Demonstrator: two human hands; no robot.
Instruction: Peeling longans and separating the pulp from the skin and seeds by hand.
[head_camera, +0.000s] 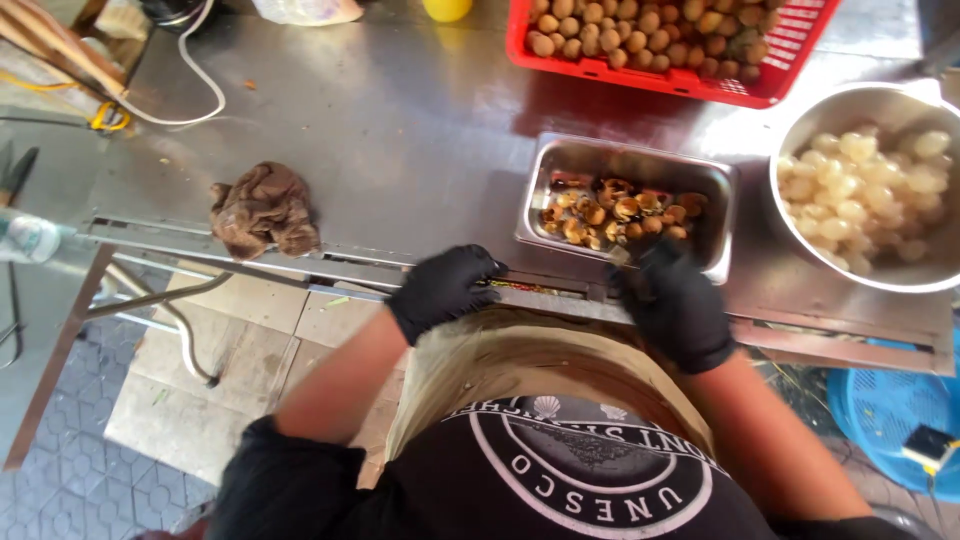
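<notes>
Both my hands wear black gloves at the near edge of a steel table (400, 130). My left hand (443, 288) rests curled on the table's front rail, and I cannot make out anything in it. My right hand (678, 300) is closed at the near rim of a rectangular steel pan (560, 160); a small thin tool or shell piece seems to poke out by the fingers. The pan holds several brown empty fruit shells (620, 212). A round steel bowl (800, 130) to the right holds pale peeled fruit (865, 190).
A red plastic crate (760, 90) of brown unpeeled fruit stands at the back. A crumpled brown rag (263, 208) lies at the left. A white cable (200, 90) runs over the back left corner. A blue basket (885, 405) sits on the floor at right.
</notes>
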